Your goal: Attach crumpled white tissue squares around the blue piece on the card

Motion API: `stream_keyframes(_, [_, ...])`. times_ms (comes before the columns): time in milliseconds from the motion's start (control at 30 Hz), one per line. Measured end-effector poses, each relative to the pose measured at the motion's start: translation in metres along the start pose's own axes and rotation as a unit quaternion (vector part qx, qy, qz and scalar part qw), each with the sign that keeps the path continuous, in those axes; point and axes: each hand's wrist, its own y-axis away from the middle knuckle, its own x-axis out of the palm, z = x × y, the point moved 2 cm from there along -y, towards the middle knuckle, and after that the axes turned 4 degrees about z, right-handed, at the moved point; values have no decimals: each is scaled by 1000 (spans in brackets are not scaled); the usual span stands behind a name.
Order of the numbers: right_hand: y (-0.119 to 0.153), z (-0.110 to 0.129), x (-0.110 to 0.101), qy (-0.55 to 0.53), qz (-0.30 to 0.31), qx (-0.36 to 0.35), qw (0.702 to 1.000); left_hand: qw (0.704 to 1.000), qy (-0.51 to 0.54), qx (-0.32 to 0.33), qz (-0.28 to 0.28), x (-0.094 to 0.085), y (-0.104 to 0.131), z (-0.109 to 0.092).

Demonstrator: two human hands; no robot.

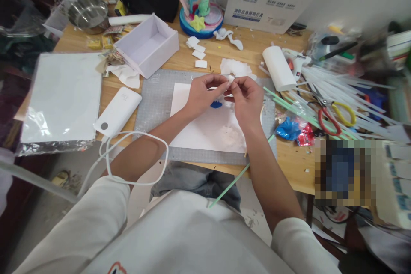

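My left hand (207, 93) and my right hand (246, 99) meet over the work mat, fingertips pinched together. Between them is a small white piece (230, 78), soft-looking; its exact kind is too small to make out. Both hands grip it. Beneath them lies a white sheet (199, 130) on the grey cutting mat (154, 107). A dark blue piece (216, 104) shows on the sheet between my hands, partly covered. White crumbly bits (229, 133) are spread near my right wrist. Just beyond my fingers rests a crumpled white tissue (236, 67).
A white open box (150, 47) and a power bank (118, 111) with a looped cable lie left. A colourful clay model (201, 17) stands behind. To the right are a white roll (279, 68), a glue gun (298, 63), glue sticks (349, 94), scissors (329, 117) and green sticks (285, 105).
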Motion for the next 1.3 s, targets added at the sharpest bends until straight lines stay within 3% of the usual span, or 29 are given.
stream_keyframes(367, [1, 4, 0, 8, -15, 3, 1000, 1000, 12, 0, 0, 0, -1, 1])
stream_keyframes(767, [-2, 5, -2, -39, -41, 30, 998, 995, 85, -50, -22, 1, -3, 0])
stream_keyframes(967, [-3, 4, -2, 2, -29, 16, 999, 999, 36, -17, 15, 3, 2, -3])
stream_keyframes(1300, [-1, 4, -4, 9, -27, -12, 1000, 1000, 9, 14, 11, 3, 5, -7])
